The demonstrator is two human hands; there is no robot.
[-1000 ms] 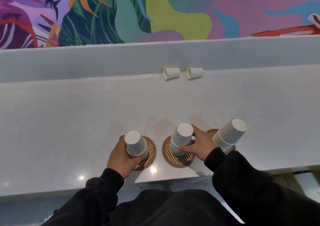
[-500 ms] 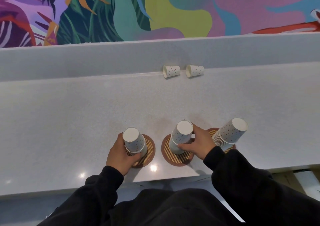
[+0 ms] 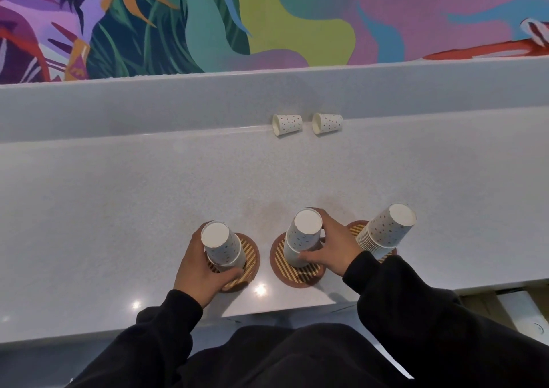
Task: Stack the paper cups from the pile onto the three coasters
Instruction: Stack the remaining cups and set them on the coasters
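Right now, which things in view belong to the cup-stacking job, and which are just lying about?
Job: left stack, middle stack, right stack; left coaster, middle coaster, right coaster; left loose cup, right loose cup; left hand, right hand.
Background only: mural, counter.

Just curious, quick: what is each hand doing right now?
Left hand: gripping the left cup stack.
Right hand: gripping the middle cup stack.
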